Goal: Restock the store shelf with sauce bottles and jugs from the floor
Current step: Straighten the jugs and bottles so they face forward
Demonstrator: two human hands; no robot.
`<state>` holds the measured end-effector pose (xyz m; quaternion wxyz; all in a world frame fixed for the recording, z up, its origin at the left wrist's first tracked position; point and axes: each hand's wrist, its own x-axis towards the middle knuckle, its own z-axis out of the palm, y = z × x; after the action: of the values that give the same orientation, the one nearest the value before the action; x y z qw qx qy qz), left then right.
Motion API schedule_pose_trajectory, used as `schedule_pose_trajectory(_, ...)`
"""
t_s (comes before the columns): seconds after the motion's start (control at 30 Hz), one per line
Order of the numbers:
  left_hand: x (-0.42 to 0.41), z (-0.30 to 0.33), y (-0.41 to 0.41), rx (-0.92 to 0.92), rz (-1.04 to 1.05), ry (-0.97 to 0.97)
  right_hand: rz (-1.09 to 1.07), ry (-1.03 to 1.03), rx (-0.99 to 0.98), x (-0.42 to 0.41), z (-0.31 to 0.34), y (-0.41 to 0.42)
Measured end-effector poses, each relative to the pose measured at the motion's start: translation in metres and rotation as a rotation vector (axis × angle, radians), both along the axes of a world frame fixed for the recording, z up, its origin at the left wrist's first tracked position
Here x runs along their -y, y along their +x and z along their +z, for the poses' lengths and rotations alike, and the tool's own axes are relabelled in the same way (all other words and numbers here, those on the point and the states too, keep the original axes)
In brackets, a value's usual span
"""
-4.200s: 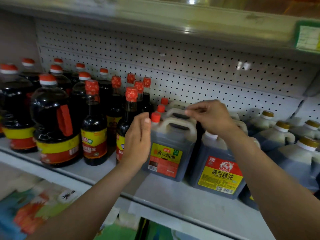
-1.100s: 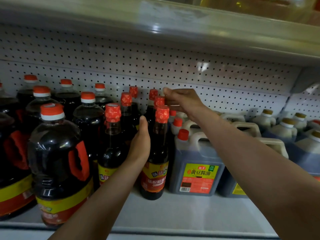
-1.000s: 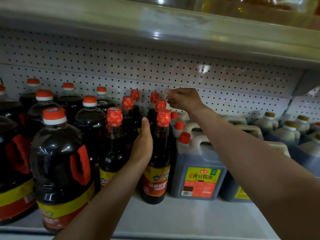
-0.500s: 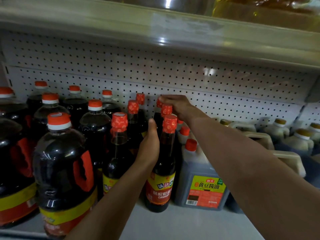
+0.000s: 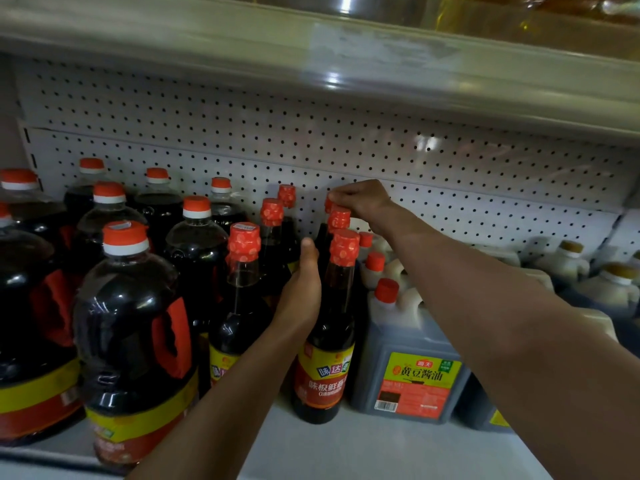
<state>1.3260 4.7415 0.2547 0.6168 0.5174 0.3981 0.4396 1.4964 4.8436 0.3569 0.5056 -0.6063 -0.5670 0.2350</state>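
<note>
Slim dark sauce bottles with red foil caps stand in two rows on the shelf [image 5: 381, 452]. My left hand [image 5: 303, 292] is slid between the rows, its palm flat against the left side of the front slim bottle [image 5: 325, 362], thumb pointing up. My right hand [image 5: 360, 200] reaches to the back of that row and pinches the cap of a rear slim bottle [image 5: 338, 219] with curled fingertips. A square dark jug with a red cap and yellow-red label [image 5: 408, 372] stands just right of the row.
Big round dark bottles with red handles [image 5: 135, 341] crowd the shelf's left side. Pale-capped jugs [image 5: 568, 261] stand at the far right. A pegboard back wall [image 5: 346, 150] and the upper shelf's edge [image 5: 311, 46] close in overhead. Bare shelf lies in front.
Both hands have left the square jugs for the slim bottles. In the last second my right hand dropped onto the rear bottle caps, while my left hand stayed beside the front bottle.
</note>
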Motion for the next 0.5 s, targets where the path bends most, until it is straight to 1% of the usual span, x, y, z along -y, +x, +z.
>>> schedule_pose_trajectory(0.07, 0.004, 0.003, -0.003, 0.004, -0.008, 0.020, 0.033, -0.038, -0.034, 0.003, 0.003, 0.002)
schedule_pose_trajectory(0.13, 0.009, 0.006, -0.006, -0.003, -0.010, 0.034, 0.047, -0.054, -0.028, 0.007, 0.004, 0.000)
schedule_pose_trajectory(0.33, 0.026, 0.019, -0.014, -0.045, 0.026, 0.128, -0.048, -0.035, 0.001, 0.014, 0.003, -0.006)
schedule_pose_trajectory(0.5, 0.051, 0.045, -0.028, -0.086, 0.092, 0.327, -0.142, 0.018, 0.027, 0.032, 0.016, -0.013)
